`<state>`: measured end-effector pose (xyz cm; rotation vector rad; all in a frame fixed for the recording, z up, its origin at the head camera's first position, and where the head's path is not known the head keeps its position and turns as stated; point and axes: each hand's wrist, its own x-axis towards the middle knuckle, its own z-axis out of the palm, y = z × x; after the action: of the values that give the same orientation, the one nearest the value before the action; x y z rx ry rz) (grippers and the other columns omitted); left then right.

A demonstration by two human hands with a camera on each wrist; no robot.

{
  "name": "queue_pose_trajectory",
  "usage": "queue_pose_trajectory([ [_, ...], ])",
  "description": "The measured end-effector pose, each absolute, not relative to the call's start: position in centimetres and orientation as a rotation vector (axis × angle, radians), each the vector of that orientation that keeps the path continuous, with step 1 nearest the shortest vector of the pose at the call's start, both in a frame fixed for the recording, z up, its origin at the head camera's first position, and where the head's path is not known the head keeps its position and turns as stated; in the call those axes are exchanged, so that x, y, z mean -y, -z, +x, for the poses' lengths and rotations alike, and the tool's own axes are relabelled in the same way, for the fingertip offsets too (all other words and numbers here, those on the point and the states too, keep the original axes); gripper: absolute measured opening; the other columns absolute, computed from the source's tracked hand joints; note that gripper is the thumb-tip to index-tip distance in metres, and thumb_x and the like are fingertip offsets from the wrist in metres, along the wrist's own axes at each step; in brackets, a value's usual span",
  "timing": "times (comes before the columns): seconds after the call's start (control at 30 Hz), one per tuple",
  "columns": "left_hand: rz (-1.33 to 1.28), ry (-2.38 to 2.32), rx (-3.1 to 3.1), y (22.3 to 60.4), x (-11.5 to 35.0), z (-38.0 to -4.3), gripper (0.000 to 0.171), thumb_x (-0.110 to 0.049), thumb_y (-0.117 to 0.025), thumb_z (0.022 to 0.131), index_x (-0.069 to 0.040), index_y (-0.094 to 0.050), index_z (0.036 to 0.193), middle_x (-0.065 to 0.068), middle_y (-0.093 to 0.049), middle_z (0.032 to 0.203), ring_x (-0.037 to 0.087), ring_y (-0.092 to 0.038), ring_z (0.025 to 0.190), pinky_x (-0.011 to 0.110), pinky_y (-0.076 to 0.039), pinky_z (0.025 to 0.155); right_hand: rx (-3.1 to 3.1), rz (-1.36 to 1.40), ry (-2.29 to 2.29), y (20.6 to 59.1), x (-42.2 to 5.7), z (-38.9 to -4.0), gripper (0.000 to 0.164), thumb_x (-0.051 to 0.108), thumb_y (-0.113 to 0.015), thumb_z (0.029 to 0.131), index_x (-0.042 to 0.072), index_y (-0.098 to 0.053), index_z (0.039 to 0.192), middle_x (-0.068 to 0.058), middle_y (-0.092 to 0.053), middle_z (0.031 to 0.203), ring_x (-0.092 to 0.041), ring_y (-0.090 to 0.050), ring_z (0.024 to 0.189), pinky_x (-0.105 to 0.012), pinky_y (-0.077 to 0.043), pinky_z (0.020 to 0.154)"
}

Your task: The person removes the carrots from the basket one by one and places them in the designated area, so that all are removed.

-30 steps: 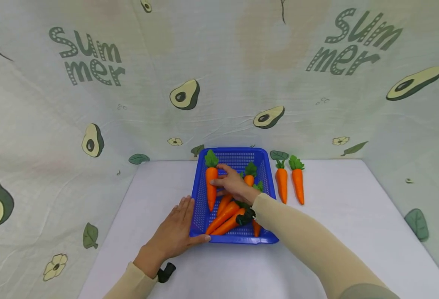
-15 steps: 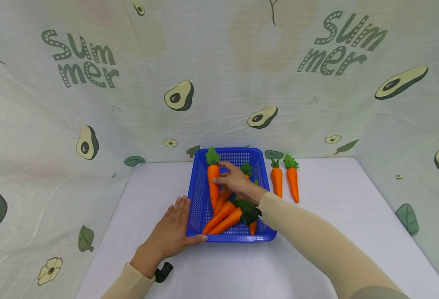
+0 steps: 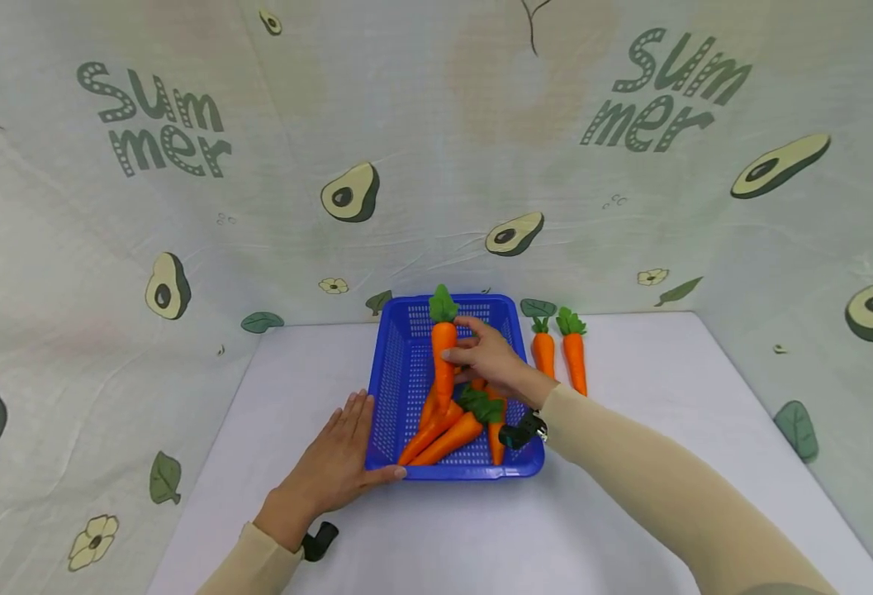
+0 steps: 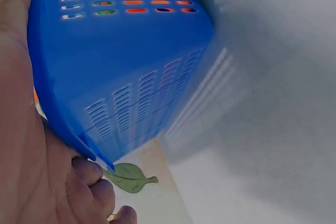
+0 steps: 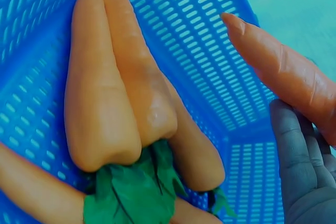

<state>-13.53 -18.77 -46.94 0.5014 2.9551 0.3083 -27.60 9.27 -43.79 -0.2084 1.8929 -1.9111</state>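
My right hand [image 3: 494, 361] pinches an orange carrot [image 3: 443, 351] with a green leafy top, held upright over the blue basket [image 3: 466, 473]. In the right wrist view, that carrot's tip [image 5: 247, 38] points up to the left, clear of the others. Several more carrots [image 5: 97, 93] lie in the basket, some side by side with their leaves [image 5: 134, 192] bunched together. My left hand [image 3: 325, 467] rests at the basket's near left corner, fingers straight along the left side and thumb on the front rim. The left wrist view shows its fingers against the rim [image 4: 47, 93].
Two carrots, one [image 3: 543, 354] close beside the basket and another [image 3: 574, 359] farther right, lie on the white table [image 3: 629, 446]. Behind the table hangs a cloth [image 3: 421, 124] printed with avocados and leaves.
My right hand has moved the carrot rightward across the basket, from near its left side toward the middle. The left hand has stayed at the corner. The head view has shifted slightly.
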Motion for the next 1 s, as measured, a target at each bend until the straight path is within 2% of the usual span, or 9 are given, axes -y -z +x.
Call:
queue_pose_trajectory([
  [0.23,0.518,-0.330,-2.967,46.9,19.0,-13.4,0.118,-0.082,-0.050,0.093,0.004,-0.016,0.167,0.025,-0.018,0.174,0.042,-0.020,0.162,0.060,-0.023,0.130,-1.925,-0.209,1.922,43.4,-10.8,-27.5,0.074,0.004,-0.071,0.100,0.014,-0.033,0.163,-0.031,-0.058,0.143,-0.031,-0.073,0.103,-0.061,-0.061,0.092],
  [0.4,0.526,-0.302,-2.972,46.8,18.9,-13.4,0.119,-0.083,-0.049,0.092,0.004,-0.016,0.167,0.026,-0.018,0.174,0.042,-0.020,0.162,0.060,-0.023,0.129,-1.948,-0.234,1.917,42.6,-12.2,-27.1,0.074,0.006,-0.069,0.101,0.012,-0.031,0.164,-0.032,-0.058,0.144,-0.029,-0.074,0.103,-0.065,-0.057,0.096],
  [0.53,0.517,-0.283,-2.978,46.7,18.8,-13.4,0.120,-0.084,-0.049,0.092,0.004,-0.017,0.166,0.026,-0.019,0.174,0.043,-0.020,0.162,0.060,-0.023,0.129,-1.965,-0.265,1.911,42.0,-13.4,-26.9,0.075,0.007,-0.068,0.102,0.009,-0.028,0.165,-0.033,-0.057,0.145,-0.028,-0.074,0.105,-0.062,-0.059,0.093],
  [0.7,0.502,-0.247,-2.986,46.7,18.7,-13.4,0.121,-0.086,-0.046,0.091,0.004,-0.018,0.166,0.026,-0.020,0.173,0.043,-0.020,0.161,0.061,-0.024,0.129,-1.998,-0.248,1.882,41.5,-15.0,-26.7,0.077,0.010,-0.069,0.102,0.010,-0.025,0.166,-0.031,-0.057,0.147,-0.031,-0.072,0.111,-0.053,-0.064,0.089],
  [1.0,0.489,-0.239,-2.977,46.4,18.5,-13.2,0.119,-0.084,-0.048,0.092,0.004,-0.018,0.166,0.026,-0.019,0.174,0.043,-0.019,0.162,0.060,-0.023,0.129,-2.057,-0.212,1.862,41.4,-17.7,-26.8,0.076,0.011,-0.068,0.102,0.010,-0.025,0.166,-0.032,-0.056,0.147,-0.028,-0.073,0.109,-0.054,-0.063,0.090],
])
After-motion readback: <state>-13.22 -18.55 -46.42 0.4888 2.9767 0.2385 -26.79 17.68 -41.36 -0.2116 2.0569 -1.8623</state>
